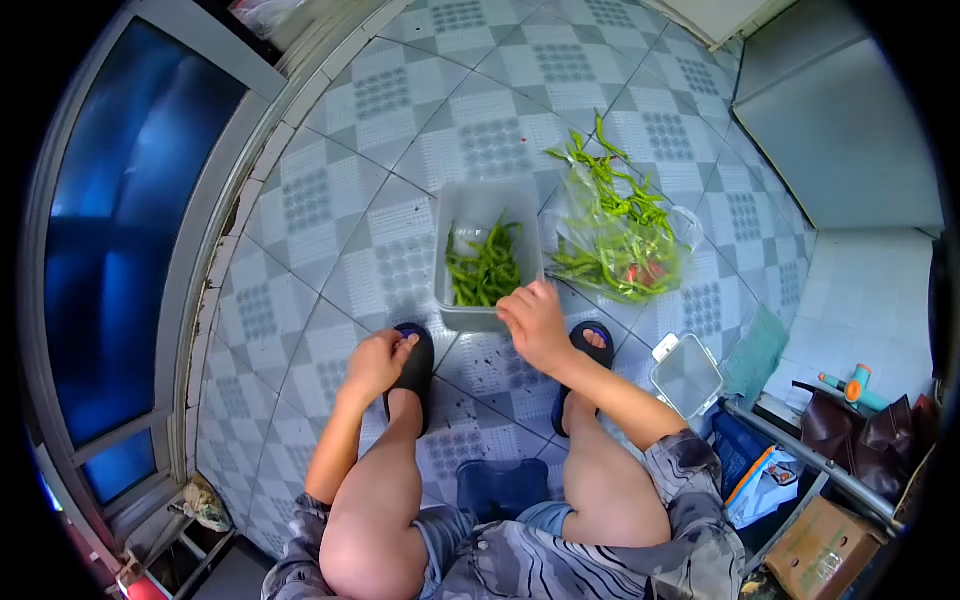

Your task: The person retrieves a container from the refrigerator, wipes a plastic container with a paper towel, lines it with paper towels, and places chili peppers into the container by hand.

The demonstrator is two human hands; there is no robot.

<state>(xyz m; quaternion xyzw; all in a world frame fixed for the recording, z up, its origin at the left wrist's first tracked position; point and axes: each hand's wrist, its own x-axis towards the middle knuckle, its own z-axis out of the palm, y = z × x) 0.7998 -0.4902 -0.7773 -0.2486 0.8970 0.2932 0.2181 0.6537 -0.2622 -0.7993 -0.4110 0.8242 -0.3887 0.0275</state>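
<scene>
Our right grip (535, 322) has its fingers bent at the near right corner of the tub (472, 318); we cannot tell whether it touches the rim or pinches anything. Our left grip (376, 364) curls over the left foot, and we cannot tell whether it holds something small. The green peppers (485, 265) in the tub lie ahead and left of our right grip, which is nearer. Ahead and right of it sits the bag (622, 262), its peppers trailing away from us, slanting left.

No legible text; no readable labels, brands, numbers or signs
</scene>
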